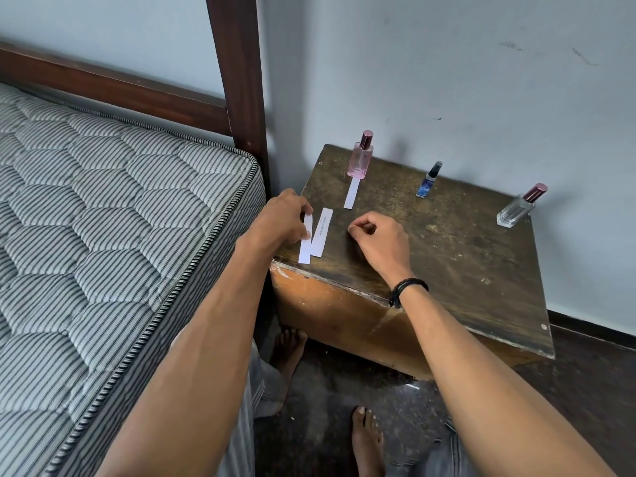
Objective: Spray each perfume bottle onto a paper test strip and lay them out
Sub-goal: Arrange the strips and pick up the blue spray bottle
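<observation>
Three perfume bottles stand along the back of a worn wooden side table (464,263): a pink bottle (360,160), a small blue bottle (427,182) and a clear bottle with a rose cap (518,208). One white paper strip (351,194) lies in front of the pink bottle. My left hand (280,218) pinches a second white strip (306,244) at the table's front left corner. A third strip with printed text (321,233) lies right beside it. My right hand (380,241) rests on the table with fingers curled and nothing in it.
A striped mattress (103,235) on a dark wooden bed frame (237,80) borders the table on the left. A pale wall stands behind. My bare feet (366,438) are on the dark floor under the table's front edge.
</observation>
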{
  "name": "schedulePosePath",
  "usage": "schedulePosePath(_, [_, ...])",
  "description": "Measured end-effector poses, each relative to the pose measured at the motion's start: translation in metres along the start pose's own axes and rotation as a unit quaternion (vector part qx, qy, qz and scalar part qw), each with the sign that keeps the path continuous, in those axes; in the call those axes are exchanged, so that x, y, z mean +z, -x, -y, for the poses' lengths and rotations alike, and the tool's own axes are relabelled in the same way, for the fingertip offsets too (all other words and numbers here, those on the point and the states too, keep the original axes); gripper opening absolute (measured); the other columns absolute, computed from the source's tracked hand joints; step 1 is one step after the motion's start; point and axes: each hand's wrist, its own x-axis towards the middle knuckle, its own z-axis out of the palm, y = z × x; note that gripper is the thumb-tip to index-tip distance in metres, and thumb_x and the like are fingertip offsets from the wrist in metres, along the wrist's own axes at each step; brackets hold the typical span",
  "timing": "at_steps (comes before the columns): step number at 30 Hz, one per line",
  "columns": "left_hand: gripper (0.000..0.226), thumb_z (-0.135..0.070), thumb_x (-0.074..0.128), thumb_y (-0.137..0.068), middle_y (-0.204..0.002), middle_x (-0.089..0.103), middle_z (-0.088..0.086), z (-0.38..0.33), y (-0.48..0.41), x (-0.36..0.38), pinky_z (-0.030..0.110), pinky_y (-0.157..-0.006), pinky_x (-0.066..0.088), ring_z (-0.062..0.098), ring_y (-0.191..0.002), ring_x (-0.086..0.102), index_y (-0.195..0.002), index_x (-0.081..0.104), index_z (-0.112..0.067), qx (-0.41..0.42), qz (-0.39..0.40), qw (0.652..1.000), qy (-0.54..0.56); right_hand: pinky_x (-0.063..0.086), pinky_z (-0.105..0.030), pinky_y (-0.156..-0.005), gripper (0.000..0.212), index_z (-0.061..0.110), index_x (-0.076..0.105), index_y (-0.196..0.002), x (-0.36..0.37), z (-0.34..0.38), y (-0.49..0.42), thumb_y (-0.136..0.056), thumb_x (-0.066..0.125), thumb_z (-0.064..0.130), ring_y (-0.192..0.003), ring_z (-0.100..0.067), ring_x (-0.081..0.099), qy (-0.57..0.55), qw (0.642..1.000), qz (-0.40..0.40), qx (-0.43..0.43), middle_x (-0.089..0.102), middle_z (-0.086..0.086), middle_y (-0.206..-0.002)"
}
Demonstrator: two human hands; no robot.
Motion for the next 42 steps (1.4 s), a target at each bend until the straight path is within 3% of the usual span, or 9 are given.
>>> schedulePosePath(7, [0.032, -0.012, 0.082, -0.077, -0.114, 0.052, 0.000, -0.003, 0.004, -0.002, 0.035, -0.095, 0.049, 0.022, -0.106, 0.058, -0.106, 0.069, -0.016, 0.017, -0.026, 0.999, -0.001, 0.041, -0.017, -0.065, 0.006, 0.030, 0.076, -0.091, -0.003, 0.004, -0.002, -0.093, 0.072, 0.034, -0.085, -0.005, 0.064, 0.004, 1.000, 0.019, 0.010, 0.071, 0.015, -0.088])
schedulePosePath(12, [0.020, -0.012, 0.078, -0.080, -0.094, 0.062, -0.005, -0.005, 0.005, -0.005, 0.032, -0.081, 0.053, 0.017, -0.090, 0.063, -0.098, 0.071, -0.019, 0.010, -0.044, 0.999, 0.030, 0.058, -0.035, -0.080, 0.004, 0.026, 0.077, -0.090, -0.001, 0.014, -0.005, -0.092, 0.074, 0.026, -0.085, -0.011, 0.069, -0.091, 0.995, 0.033, 0.014, 0.074, 0.011, -0.088])
schedulePosePath(16, [0.015, -0.018, 0.079, -0.081, -0.078, 0.065, -0.011, -0.007, 0.004, -0.010, 0.025, -0.066, 0.050, 0.012, -0.077, 0.066, -0.094, 0.072, -0.024, 0.013, -0.039, 0.994, 0.104, 0.058, -0.027, -0.070, 0.003, 0.026, 0.075, -0.091, -0.002, 0.030, -0.002, -0.093, 0.075, 0.023, -0.077, -0.013, 0.071, -0.168, 0.985, 0.042, 0.011, 0.074, 0.006, -0.088])
schedulePosePath(19, [0.014, -0.018, 0.079, -0.082, -0.075, 0.066, -0.008, -0.010, 0.005, -0.015, 0.024, -0.063, 0.047, 0.006, -0.069, 0.061, -0.094, 0.072, -0.024, 0.041, -0.043, 0.989, 0.138, 0.057, -0.022, -0.066, 0.008, 0.021, 0.076, -0.097, -0.003, 0.038, 0.000, -0.092, 0.076, 0.028, -0.083, -0.015, 0.072, -0.233, 0.970, 0.057, 0.031, 0.076, 0.002, -0.092])
schedulePosePath(23, [0.028, -0.018, 0.082, -0.079, -0.078, 0.070, 0.001, -0.012, 0.008, -0.023, 0.030, -0.074, 0.054, 0.012, -0.070, 0.063, -0.104, 0.070, -0.025, 0.079, -0.026, 0.982, 0.168, 0.056, -0.026, -0.070, 0.021, 0.015, 0.077, -0.103, -0.004, 0.041, 0.002, -0.092, 0.076, 0.033, -0.084, -0.014, 0.073, -0.304, 0.946, 0.093, 0.070, 0.079, -0.003, -0.096])
schedulePosePath(29, [0.078, -0.011, 0.086, -0.074, -0.080, 0.075, 0.004, -0.016, 0.009, -0.022, 0.039, -0.093, 0.054, 0.017, -0.080, 0.071, -0.138, 0.047, -0.030, 0.089, 0.032, 0.972, 0.213, 0.052, -0.028, -0.069, 0.017, 0.013, 0.078, -0.100, -0.005, 0.045, 0.002, -0.089, 0.080, 0.026, -0.081, -0.017, 0.071, -0.363, 0.920, 0.097, 0.111, 0.079, -0.007, -0.097])
schedulePosePath(33, [0.085, -0.007, 0.084, -0.076, -0.078, 0.075, 0.003, -0.020, 0.011, -0.019, 0.035, -0.088, 0.058, 0.012, -0.075, 0.071, -0.145, 0.040, -0.029, 0.081, 0.042, 0.962, 0.256, 0.050, -0.026, -0.064, 0.006, 0.010, 0.078, -0.092, -0.008, 0.043, -0.001, -0.088, 0.079, 0.014, -0.081, -0.022, 0.069, -0.401, 0.903, 0.081, 0.133, 0.079, -0.012, -0.093])
schedulePosePath(39, [0.075, 0.007, 0.075, -0.080, -0.084, 0.069, 0.022, -0.042, 0.023, -0.014, 0.026, -0.069, 0.060, 0.019, -0.076, 0.067, -0.144, 0.043, -0.017, 0.051, 0.068, 0.930, 0.358, 0.051, -0.024, -0.062, 0.009, 0.003, 0.078, -0.095, -0.011, 0.038, -0.004, -0.089, 0.078, 0.011, -0.071, -0.014, 0.067, -0.382, 0.912, 0.059, 0.137, 0.078, -0.010, -0.088])
schedulePosePath(42, [0.071, 0.010, 0.073, -0.080, -0.070, 0.066, 0.008, -0.048, 0.022, -0.006, 0.025, -0.064, 0.057, 0.015, -0.070, 0.065, -0.142, 0.045, -0.014, 0.043, 0.056, 0.927, 0.369, 0.056, -0.032, -0.070, 0.003, 0.009, 0.078, -0.088, -0.014, 0.037, -0.006, -0.089, 0.078, 0.012, -0.076, -0.020, 0.069, -0.367, 0.920, 0.052, 0.127, 0.078, -0.010, -0.087])
